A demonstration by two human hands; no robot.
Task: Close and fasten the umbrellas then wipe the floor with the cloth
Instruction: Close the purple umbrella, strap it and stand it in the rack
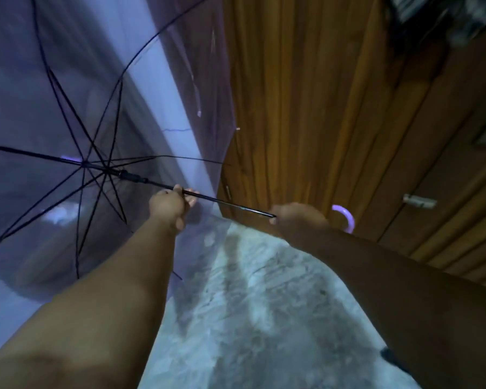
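Left hand [170, 204] clamped on umbrella [68, 136] shaft, right hand [298, 220] gripping handle; shaft horizontal, canopy pointing left.

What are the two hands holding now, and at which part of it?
Both hold the open umbrella. The left hand grips the black shaft below the ribs; the right hand grips the lilac curved handle at the shaft's end.

Vertical brown wooden panelling [306, 94] fills the upper middle. To its right stands a brown wooden cabinet door [446, 169] carrying a small silver metal latch [420, 200]. A pale lilac painted wall strip [163, 88] runs diagonally at left. Dark blurred items [438, 15] occupy the top right corner; identity cannot be determined.
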